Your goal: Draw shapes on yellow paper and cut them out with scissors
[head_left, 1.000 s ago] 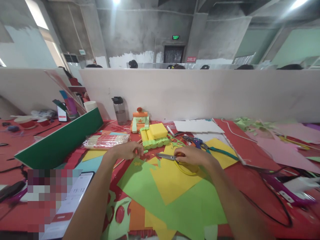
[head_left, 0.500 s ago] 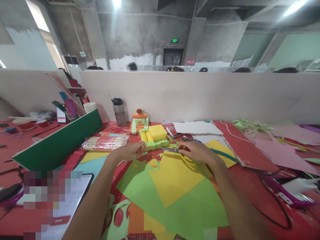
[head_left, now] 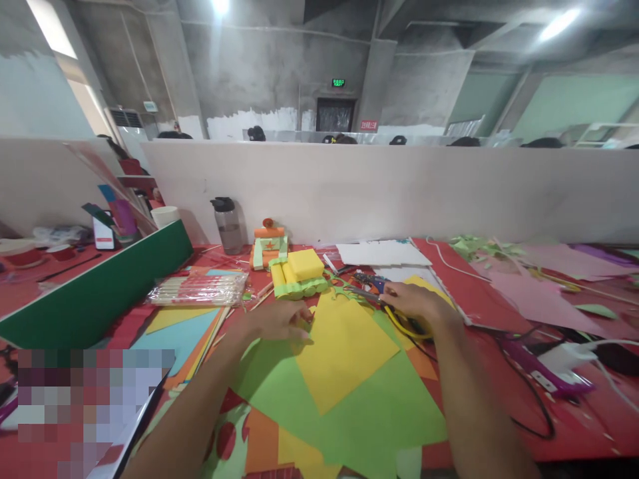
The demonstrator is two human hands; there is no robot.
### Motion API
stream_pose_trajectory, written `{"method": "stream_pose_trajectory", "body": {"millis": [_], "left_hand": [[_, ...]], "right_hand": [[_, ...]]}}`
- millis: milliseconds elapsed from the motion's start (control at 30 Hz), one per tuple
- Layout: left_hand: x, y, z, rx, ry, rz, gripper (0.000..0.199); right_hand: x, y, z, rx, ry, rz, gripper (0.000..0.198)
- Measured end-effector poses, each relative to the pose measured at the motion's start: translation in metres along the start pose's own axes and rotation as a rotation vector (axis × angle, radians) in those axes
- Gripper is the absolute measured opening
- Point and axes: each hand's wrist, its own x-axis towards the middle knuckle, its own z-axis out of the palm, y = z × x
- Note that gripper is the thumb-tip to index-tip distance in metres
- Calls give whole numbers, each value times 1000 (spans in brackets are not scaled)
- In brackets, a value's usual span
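My right hand is closed around a pair of scissors with yellow loop handles; the blades point left, just above the yellow sheet. At the left edge of that yellow paper, my left hand has its fingers curled together, and whatever they pinch is too small to name. Under the yellow paper lies a larger green sheet. Beyond my hands stands a paper model of yellow rolls with a yellow block on top and green strips along its base. Behind it sits an orange and pale green paper model.
A bagged bundle of sticks lies at left, before a green board. A water bottle stands by the white partition. White boards, pink paper and a purple power strip are on the right.
My left hand has moved right and nearer to me, onto the edge of the yellow paper. The scissors in my right hand have moved right. The view has shifted slightly.
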Motion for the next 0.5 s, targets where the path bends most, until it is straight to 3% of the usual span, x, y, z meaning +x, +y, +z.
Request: {"method": "stream_pose_trajectory", "body": {"millis": [100,233,500], "left_hand": [[11,5,15,26,51,-35,55],[20,5,29,29,111,-51,49],[26,1,34,-69,140,-130,50]], "right_hand": [[1,3,0,-10,-18,51,24],[0,1,-1,-15,1,94,26],[-4,-3,-7,-35,48,94,27]]}}
